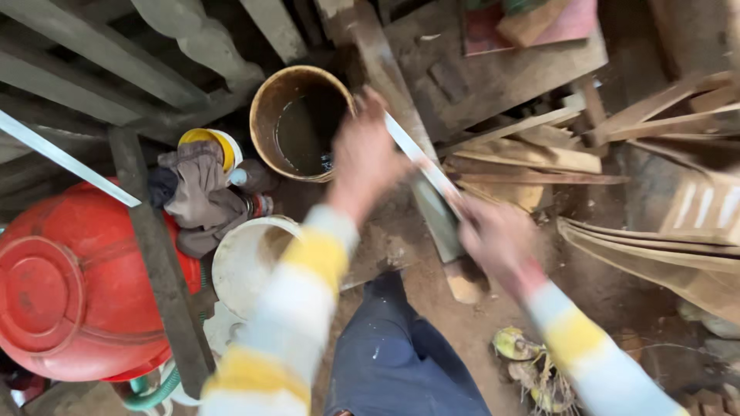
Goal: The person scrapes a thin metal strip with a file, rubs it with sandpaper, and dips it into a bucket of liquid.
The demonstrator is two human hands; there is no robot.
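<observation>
Both hands (432, 200) are motion-blurred, their grip on the metal strip (422, 163) unclear.

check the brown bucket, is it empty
No, the brown bucket holds dark liquid at its bottom, just beyond the left hand.

A bucket (301, 123) stands left of the plank (401, 115), with scrap boards (539, 154) to its right.

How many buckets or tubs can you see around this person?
3. A brown bucket with dark liquid sits above the left hand; a white bucket lies partly under the left sleeve; a big red tub is at far left. Clutter may hide others.
</observation>
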